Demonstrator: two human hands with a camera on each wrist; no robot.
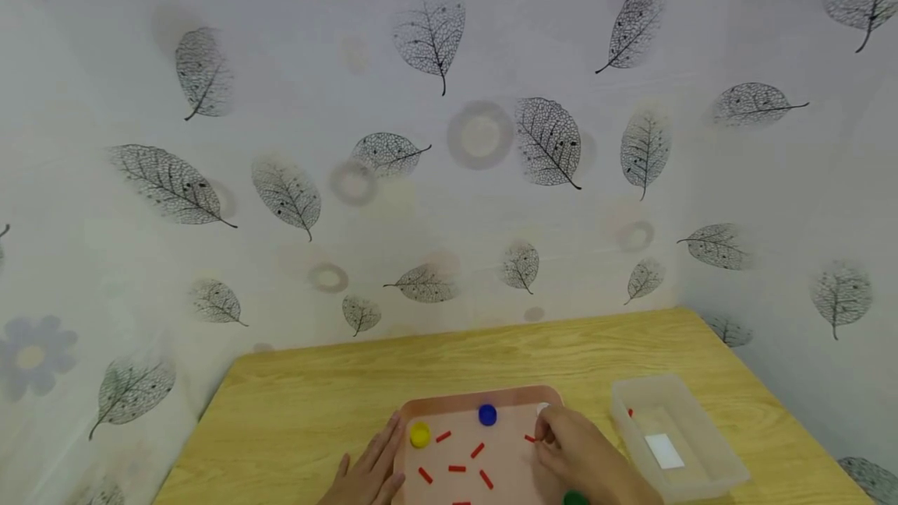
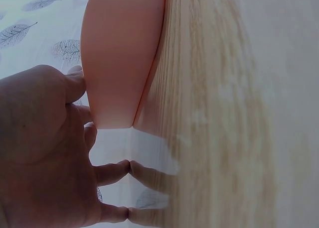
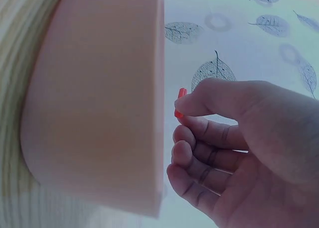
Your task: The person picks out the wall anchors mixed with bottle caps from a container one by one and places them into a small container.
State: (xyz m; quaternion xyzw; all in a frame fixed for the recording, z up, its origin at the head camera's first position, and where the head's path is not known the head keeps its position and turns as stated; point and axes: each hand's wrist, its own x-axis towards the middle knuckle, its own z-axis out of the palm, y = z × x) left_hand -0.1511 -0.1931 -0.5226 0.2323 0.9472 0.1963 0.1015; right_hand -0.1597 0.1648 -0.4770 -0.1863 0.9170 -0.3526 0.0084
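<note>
My left hand rests at the left edge of a pink tray, its fingers fairly straight. In the left wrist view the thumb and a finger touch the tray's rim, and two fingertips meet the table. Over the tray's right side, my right hand pinches a small red stick between thumb and index finger. Several more red sticks lie scattered in the tray. Round caps stand around them: yellow, blue, white, partly hidden by the right hand, and green, partly covered.
A translucent plastic box stands right of the tray, holding a white rectangle and a bit of red. The wooden table meets a leaf-patterned wall at the back and sides.
</note>
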